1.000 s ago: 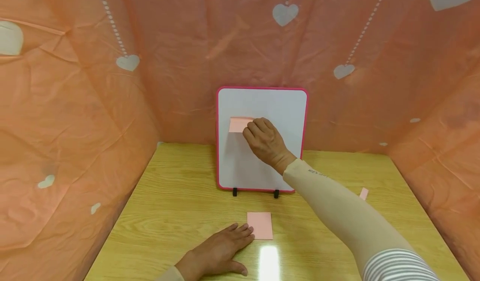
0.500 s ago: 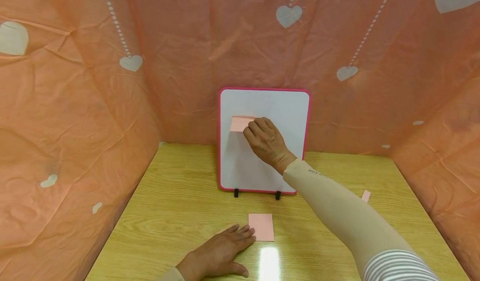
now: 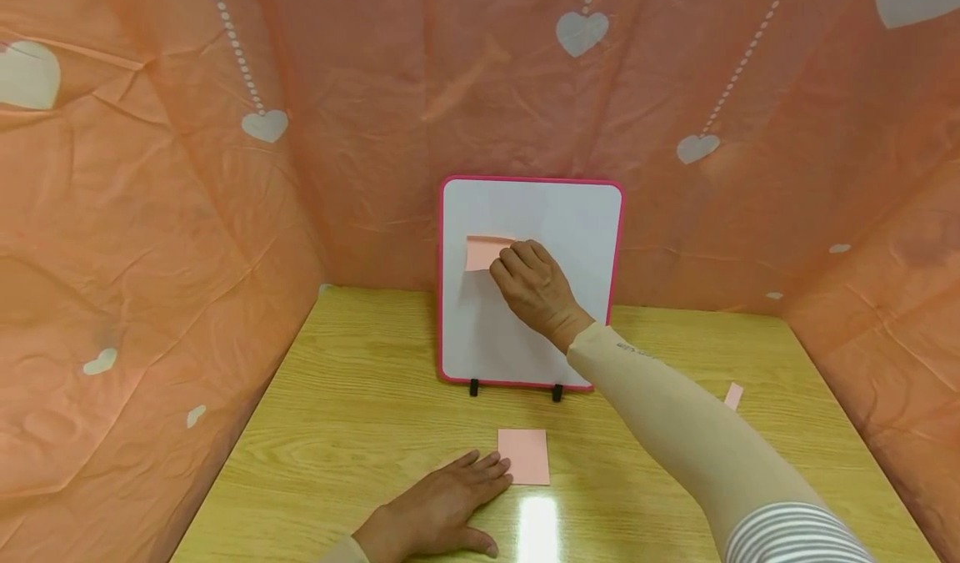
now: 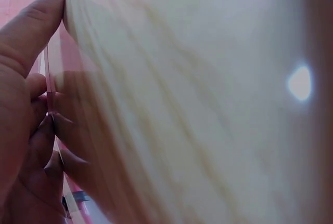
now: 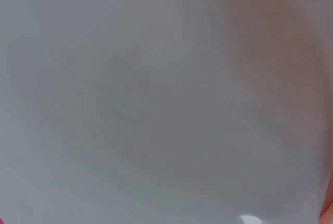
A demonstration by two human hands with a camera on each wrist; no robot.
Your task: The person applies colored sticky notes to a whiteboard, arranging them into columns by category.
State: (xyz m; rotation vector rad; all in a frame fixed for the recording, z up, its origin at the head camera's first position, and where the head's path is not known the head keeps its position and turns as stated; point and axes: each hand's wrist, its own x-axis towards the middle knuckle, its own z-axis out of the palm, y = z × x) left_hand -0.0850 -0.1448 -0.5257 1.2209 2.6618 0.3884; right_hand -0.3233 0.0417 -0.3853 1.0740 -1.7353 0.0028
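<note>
A pink paper note [image 3: 484, 253] lies against the upper left of a white board [image 3: 540, 213] with a pink rim. The right hand [image 3: 534, 286] pinches the note's right side with curled fingers; the fingertips are hidden behind the knuckles. Flat on the table, the left hand [image 3: 442, 505] has its fingers spread, with the fingertips touching the left edge of a square pink note pad [image 3: 525, 457]. In the left wrist view, the left hand [image 4: 26, 104] rests along the glossy tabletop [image 4: 182, 104]. Only the board's blurred surface [image 5: 130, 104] fills most of the right wrist view.
Two black feet [image 3: 474, 388] hold up the board on the wooden table [image 3: 337, 379]. A small pink strip [image 3: 733, 395] lies to the right, beside the right forearm. An orange curtain [image 3: 360, 171] with white hearts surrounds the table at the back and sides.
The pinched note's lower edge has dropped slightly, and its upper part shows a more visible fold. The right hand stays almost in place; the left hand has not moved.
</note>
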